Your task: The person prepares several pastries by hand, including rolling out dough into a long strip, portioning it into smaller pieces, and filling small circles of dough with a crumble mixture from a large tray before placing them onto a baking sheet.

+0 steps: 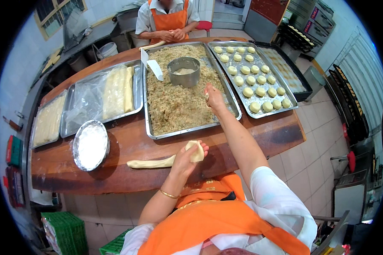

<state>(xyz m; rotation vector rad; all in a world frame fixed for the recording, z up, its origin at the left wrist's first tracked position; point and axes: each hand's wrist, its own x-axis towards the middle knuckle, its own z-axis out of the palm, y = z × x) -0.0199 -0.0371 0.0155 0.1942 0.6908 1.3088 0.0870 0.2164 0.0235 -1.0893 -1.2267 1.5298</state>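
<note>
A flattened piece of pale dough (196,153) rests in my left hand (187,159), fingers curled round it, beside a dough rope (147,163) lying on the wooden table (200,159). My right hand (212,97) is closed over the right part of the tray of crumbly filling (170,114), holding something small I cannot make out. A steel ring container (184,78) sits in the filling, near a white scraper (155,70). A bowl of white powder (90,146) stands to the left of the rope.
Dough sheets (115,93) under plastic fill trays on the left. A tray of round dough pieces (251,91) lies at the right, beside a dark tray (281,68). Across the table, a co-worker (166,21) in an orange apron handles dough. Green crates (64,231) stand below left.
</note>
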